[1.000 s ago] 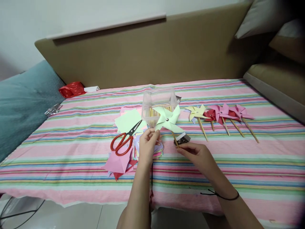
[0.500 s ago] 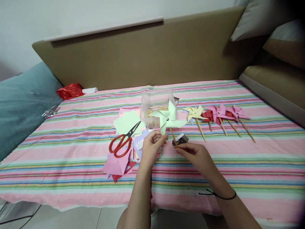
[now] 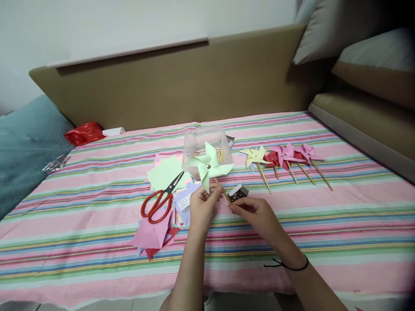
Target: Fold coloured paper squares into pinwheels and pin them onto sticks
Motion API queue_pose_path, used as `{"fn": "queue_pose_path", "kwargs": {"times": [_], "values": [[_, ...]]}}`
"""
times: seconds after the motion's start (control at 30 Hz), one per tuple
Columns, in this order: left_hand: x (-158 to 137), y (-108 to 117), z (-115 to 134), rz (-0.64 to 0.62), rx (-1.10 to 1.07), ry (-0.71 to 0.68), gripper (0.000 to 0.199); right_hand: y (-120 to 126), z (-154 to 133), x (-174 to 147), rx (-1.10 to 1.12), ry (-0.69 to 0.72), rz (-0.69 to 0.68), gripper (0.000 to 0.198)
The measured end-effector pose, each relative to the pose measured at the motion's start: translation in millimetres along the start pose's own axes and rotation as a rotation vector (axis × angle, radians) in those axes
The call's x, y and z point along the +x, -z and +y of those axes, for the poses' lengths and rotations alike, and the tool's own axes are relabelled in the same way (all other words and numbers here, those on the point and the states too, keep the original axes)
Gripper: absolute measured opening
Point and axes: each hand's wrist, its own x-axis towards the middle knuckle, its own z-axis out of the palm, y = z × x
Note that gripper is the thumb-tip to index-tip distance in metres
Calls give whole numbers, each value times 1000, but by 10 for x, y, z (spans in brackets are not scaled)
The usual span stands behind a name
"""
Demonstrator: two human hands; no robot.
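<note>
A pale green paper pinwheel (image 3: 209, 166) on a thin wooden stick is held up in front of me, tilted to the left. My right hand (image 3: 256, 214) pinches the lower end of the stick between thumb and fingers. Higher up, my left hand (image 3: 205, 205) has its fingers curled and its thumb against the same stick, just under the paper blades. Behind the pinwheel stands a clear plastic box (image 3: 207, 131) with wooden sticks in it. Close to my right fingertips lies a small open box (image 3: 238, 193) of dark little pieces, partly hidden.
Red-handled scissors (image 3: 158, 206) lie on coloured paper at the left, beside pale green sheets (image 3: 167, 172) and a pink piece (image 3: 151, 233). Several finished pinwheels, including a yellow one (image 3: 255, 156), lie in a row at right. A red plastic bag (image 3: 84, 134) is at the back left.
The pinwheel has tilted further left, and my left thumb has come onto its stick. My right hand keeps its pinch on the stick's lower end. The whole view has shifted slightly.
</note>
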Motion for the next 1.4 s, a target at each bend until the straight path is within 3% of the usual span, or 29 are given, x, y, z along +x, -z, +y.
{"fn": "queue_pose_path", "kwargs": {"times": [0.1, 0.2, 0.3, 0.4, 0.53, 0.63, 0.93, 1.2, 1.4], "values": [[10, -10, -10, -75, -28, -14, 27, 53, -18, -2, 10, 48, 74, 19], [34, -1, -61, -152, -34, -23, 42, 238, 4, 23, 14, 122, 257, 18], [58, 28, -113, -149, 41, -48, 41, 603, 116, 92, 1, 85, 537, 25], [74, 55, -113, -155, 139, -49, 37, 1091, 313, 160, -146, 44, 758, 33], [84, 71, -61, -140, 197, -22, 34, 1672, 577, 177, -491, -82, 905, 39], [85, 81, -51, -119, 210, -14, 33, 1913, 695, 165, -577, -137, 957, 42], [80, 90, -95, -75, 203, -11, 33, 2055, 787, 236, -622, -236, 913, 39], [122, 179, -69, -35, 224, -44, 36, 2066, 819, 246, -657, -291, 960, 36], [133, 340, 0, 123, 187, -108, 36, 2057, 698, 173, -669, -263, 1050, 35]]}}
